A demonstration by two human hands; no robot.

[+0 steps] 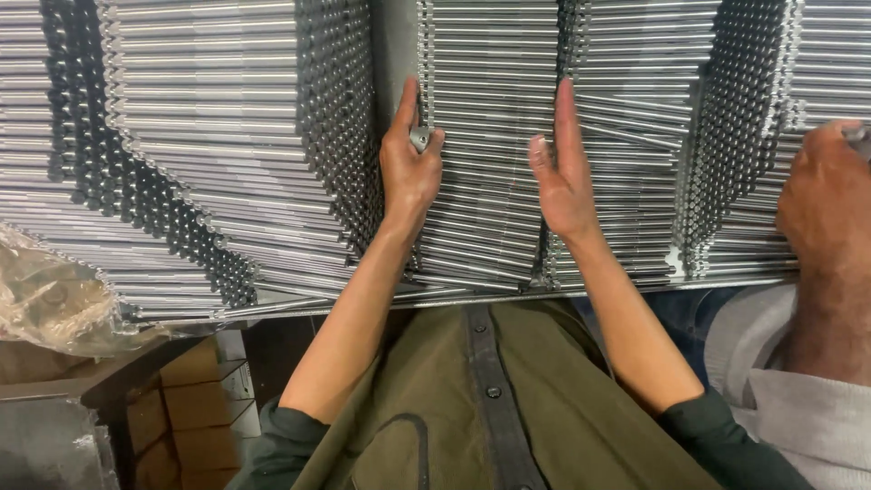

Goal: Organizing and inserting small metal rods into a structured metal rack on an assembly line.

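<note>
Hands on stacked shiny steel rods point(490, 136); left hand point(408, 168) pinching rod end; right hand point(562, 177) flat, released.

Silver-grey metal rods point(490, 136) in stacked rows across the upper frame, shiny striped look, their ends a dotted pattern of dark gaps. Small silver piece point(420, 138) in the left hand point(410, 172). Olive-green shirt point(490, 399) with dark buttons, bottom centre. Brown cardboard boxes point(195, 408) lower left. Light grey sleeve point(807, 408) lower right. Yellowish clear plastic wrap point(45, 299) at left.
</note>
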